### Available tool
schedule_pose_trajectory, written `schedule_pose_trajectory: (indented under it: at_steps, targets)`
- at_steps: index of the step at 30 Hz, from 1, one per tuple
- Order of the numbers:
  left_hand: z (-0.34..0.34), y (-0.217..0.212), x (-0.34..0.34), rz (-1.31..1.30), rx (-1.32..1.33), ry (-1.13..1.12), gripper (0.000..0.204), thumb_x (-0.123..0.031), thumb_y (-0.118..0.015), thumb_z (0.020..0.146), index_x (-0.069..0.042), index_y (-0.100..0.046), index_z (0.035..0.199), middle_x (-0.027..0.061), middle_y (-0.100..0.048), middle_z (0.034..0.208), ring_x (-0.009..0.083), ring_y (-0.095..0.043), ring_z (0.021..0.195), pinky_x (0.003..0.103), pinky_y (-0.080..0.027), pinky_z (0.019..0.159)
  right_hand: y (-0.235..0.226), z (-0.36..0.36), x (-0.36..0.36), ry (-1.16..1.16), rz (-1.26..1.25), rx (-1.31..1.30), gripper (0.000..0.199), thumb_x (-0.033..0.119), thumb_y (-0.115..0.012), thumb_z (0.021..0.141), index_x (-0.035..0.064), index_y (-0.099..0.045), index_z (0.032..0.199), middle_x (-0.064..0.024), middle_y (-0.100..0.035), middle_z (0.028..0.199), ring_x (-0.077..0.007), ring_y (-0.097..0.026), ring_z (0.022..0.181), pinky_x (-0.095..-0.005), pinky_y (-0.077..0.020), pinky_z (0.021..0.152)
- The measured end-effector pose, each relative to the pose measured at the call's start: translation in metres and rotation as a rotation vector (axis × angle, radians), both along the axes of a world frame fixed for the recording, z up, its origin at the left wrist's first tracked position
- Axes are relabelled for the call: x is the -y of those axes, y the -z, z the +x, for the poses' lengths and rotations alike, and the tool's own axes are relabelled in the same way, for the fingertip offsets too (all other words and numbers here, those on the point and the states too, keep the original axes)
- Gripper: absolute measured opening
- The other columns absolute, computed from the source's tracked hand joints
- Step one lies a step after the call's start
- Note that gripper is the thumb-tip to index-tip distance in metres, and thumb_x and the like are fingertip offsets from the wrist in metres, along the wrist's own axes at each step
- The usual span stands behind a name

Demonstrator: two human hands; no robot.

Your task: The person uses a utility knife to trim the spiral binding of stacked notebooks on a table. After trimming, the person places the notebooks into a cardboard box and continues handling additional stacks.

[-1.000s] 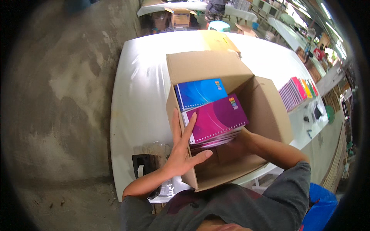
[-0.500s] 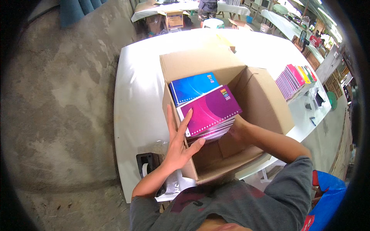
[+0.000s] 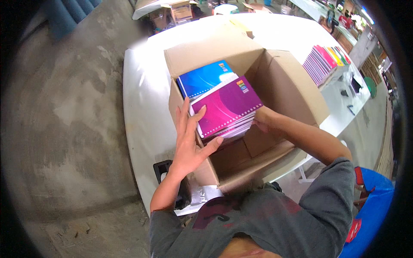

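1. A stack of purple notebooks (image 3: pixel 228 103) is in the left half of an open cardboard box (image 3: pixel 297 90), spiral-hole edge toward the near side.
2. The left hand (image 3: pixel 189 144) is spread wide at the stack's left near corner, a fingertip on the top cover and the thumb reaching right along the near edge.
3. The right hand (image 3: pixel 263 119) is at the stack's right near corner, inside the box; its fingers are partly hidden, so I cannot tell how firmly it grips.
4. Blue notebooks (image 3: pixel 204 79) lie just beyond the purple ones, at the far left of the box.
5. The box stands on a white table (image 3: pixel 146 116).
6. More notebooks (image 3: pixel 319 64) stand in a row at the table's far right.
7. A black tape dispenser (image 3: pixel 161 167) is near left, beside the box.
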State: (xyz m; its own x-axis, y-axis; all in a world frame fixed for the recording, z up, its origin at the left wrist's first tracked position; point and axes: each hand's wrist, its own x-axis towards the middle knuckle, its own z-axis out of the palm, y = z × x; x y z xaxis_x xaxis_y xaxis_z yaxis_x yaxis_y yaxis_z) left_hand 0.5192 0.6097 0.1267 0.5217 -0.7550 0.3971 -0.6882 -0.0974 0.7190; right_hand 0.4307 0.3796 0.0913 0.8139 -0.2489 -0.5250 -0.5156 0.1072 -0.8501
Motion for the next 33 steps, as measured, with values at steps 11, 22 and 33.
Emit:
schedule_pose_trajectory:
  at_steps: [11, 22, 33]
  targets:
    - [-0.001, 0.001, 0.006, -0.028, -0.068, 0.021, 0.069, -0.027, -0.073, 0.073, -0.005, -0.042, 0.131, 0.0228, -0.013, 0.147, 0.0412, -0.01, 0.136, 0.05, -0.012, 0.109, 0.006, 0.009, 0.002, 0.133, 0.067, 0.121, 0.026, 0.019, -0.04, 0.091, 0.0053, -0.062, 0.085, -0.005, -0.052, 0.072, -0.0138, -0.041, 0.063, -0.033, -0.0302, 0.055]
    - [-0.006, 0.001, 0.008, -0.05, -0.059, -0.011, 0.066, -0.032, -0.068, 0.077, -0.001, -0.041, 0.13, 0.0238, -0.016, 0.146, 0.0353, -0.019, 0.135, 0.045, -0.017, 0.108, -0.039, 0.005, -0.013, 0.073, -0.476, -0.039, 0.038, 0.027, -0.042, 0.09, 0.0124, -0.052, 0.124, -0.0216, -0.052, 0.124, -0.0372, -0.043, 0.122, -0.0613, -0.0147, 0.101]
    - [-0.01, 0.002, 0.013, -0.108, -0.093, -0.017, 0.063, -0.038, -0.059, 0.081, -0.002, -0.043, 0.13, 0.0235, -0.017, 0.146, 0.0351, -0.018, 0.136, 0.046, -0.014, 0.109, -0.028, 0.007, -0.01, 0.02, -0.358, 0.106, 0.036, 0.011, -0.043, 0.09, -0.0007, -0.048, 0.124, -0.0229, -0.055, 0.118, -0.0332, -0.052, 0.112, -0.038, -0.04, 0.093]
